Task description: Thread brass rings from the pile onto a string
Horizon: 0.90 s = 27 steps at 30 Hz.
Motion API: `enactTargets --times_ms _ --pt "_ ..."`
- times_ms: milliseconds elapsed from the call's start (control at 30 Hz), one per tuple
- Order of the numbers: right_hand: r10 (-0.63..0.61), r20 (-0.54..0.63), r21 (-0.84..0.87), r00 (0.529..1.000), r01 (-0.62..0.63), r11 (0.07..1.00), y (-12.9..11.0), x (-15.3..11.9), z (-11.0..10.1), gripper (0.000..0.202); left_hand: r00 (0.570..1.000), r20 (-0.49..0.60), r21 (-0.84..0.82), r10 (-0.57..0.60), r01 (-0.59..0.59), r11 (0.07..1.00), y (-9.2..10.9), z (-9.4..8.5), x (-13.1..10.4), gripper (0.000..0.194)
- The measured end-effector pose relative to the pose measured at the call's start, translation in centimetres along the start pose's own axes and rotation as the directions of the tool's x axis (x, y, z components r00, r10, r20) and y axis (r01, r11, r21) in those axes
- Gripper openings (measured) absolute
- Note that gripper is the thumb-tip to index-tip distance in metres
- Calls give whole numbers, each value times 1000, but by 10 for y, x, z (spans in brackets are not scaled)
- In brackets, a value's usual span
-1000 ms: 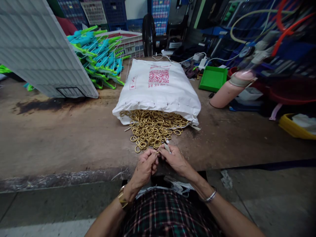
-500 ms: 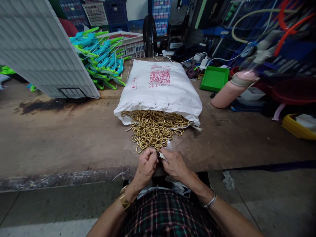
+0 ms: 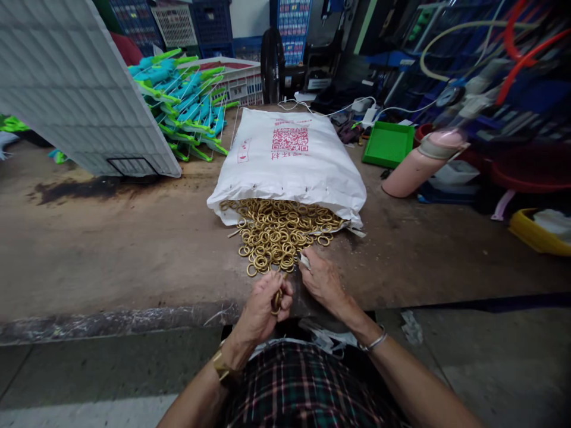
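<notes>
My left hand (image 3: 262, 306) is closed around a few brass-coloured rings (image 3: 277, 302), just in front of the loose pile. Closed too, my right hand (image 3: 326, 282) grips a small pale tool (image 3: 305, 260) with a dark tip; its exact kind is hidden by the fingers. That tip is beside the right edge of the ring pile (image 3: 272, 238). The rings spill from the mouth of a white woven sack (image 3: 254, 172) with red print, which lies flat on the brown worktable (image 3: 134, 249).
A white ribbed panel (image 3: 89, 89) stands at the left, with blue-green plastic frames (image 3: 187, 107) stacked behind it. To the right are a green tray (image 3: 389, 144), a pink bottle (image 3: 414, 166) and a yellow basin (image 3: 535, 235). The table's front edge (image 3: 134, 321) runs close to my body.
My hands have parted. The left has drawn down and turned, showing rings in its grip; the right has moved up and right toward the pile with the pale tool.
</notes>
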State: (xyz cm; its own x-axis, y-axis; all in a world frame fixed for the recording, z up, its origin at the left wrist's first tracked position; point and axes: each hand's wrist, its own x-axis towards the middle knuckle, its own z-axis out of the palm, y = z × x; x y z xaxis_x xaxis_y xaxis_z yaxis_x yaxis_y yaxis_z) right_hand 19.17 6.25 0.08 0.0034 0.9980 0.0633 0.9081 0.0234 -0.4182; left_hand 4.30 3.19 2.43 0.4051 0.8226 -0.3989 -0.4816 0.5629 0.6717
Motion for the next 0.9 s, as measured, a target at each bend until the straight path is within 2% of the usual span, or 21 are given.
enactTargets --times_ms 100,233,400,533,667,767,900 --pt "-4 -40 18 999 5 1000 -9 4 4 15 999 -45 -69 -26 22 997 -1 -8 4 26" --pt "32 9 -25 999 -32 999 -19 9 3 19 997 -67 -119 -48 40 992 0 -14 5 24" --pt "58 29 -26 998 -57 998 -15 12 3 19 995 -40 -177 -88 80 981 3 -16 7 25" --pt "60 -18 169 998 -56 984 -9 10 5 16 997 -51 -192 -57 46 980 2 -14 9 26" --pt "77 -45 483 996 -45 874 -13 4 3 15 989 -144 -91 34 -47 995 1 -9 11 28" --pt "109 -11 635 994 -77 769 -19 -3 2 15 974 -193 21 114 -112 993 -2 -5 12 33" --pt "116 71 718 991 -131 684 -26 -12 4 12 971 -194 144 141 -114 983 -7 -4 14 36"
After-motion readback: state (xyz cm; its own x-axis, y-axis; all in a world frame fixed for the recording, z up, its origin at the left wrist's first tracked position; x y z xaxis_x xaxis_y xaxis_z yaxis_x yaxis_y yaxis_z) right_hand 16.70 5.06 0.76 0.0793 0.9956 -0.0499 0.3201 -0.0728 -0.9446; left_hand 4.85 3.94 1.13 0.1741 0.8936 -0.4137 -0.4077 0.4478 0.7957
